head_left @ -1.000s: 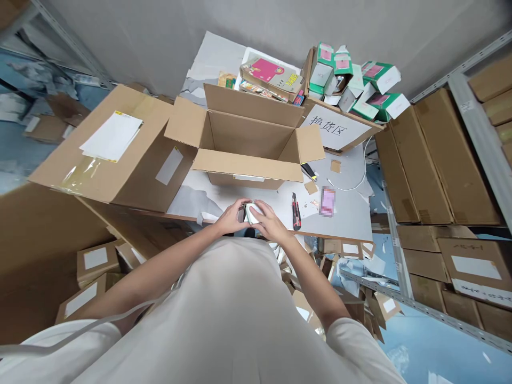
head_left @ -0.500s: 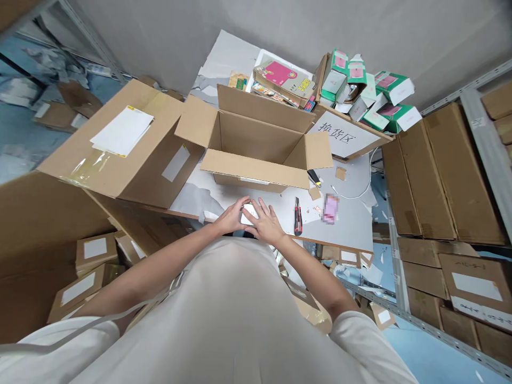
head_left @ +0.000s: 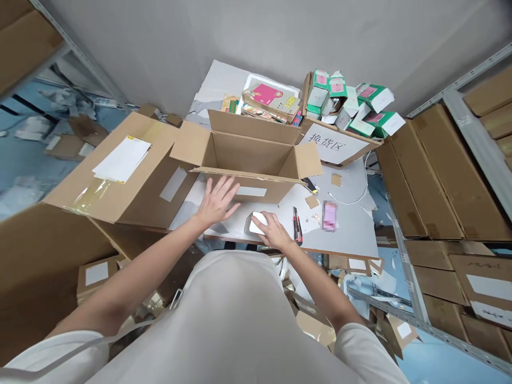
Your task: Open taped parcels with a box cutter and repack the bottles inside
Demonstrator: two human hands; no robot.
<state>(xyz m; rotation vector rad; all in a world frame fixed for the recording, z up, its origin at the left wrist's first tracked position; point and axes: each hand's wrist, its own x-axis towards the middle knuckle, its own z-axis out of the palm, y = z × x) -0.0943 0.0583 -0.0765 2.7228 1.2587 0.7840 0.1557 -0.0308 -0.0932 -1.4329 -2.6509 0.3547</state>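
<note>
My right hand (head_left: 273, 231) grips a small white box (head_left: 256, 224) near the front edge of the table (head_left: 340, 234). Its fingers wrap over the box's top and right side and hide part of it. My left hand (head_left: 218, 201) is spread with nothing in it, at the front wall of a large cardboard box (head_left: 276, 189). Whether it touches that box's front flap I cannot tell. The cardboard box stands with its flaps up, and its visible inner walls are bare. A red and black utility knife (head_left: 297, 226) lies to the right of my right hand.
A taped carton (head_left: 160, 128) with papers on top stands at left. Behind are books (head_left: 272, 98) in a white tray and a labelled carton (head_left: 336, 146) of green and white boxes. A pixelated pink item (head_left: 329, 216) and a white cable (head_left: 352, 198) lie at right, beside shelves of cartons (head_left: 436, 170).
My left hand has let go of the small white box and moved forward and left to the cardboard box, fingers spreading. My right hand still holds the small box. The camera view has tilted up.
</note>
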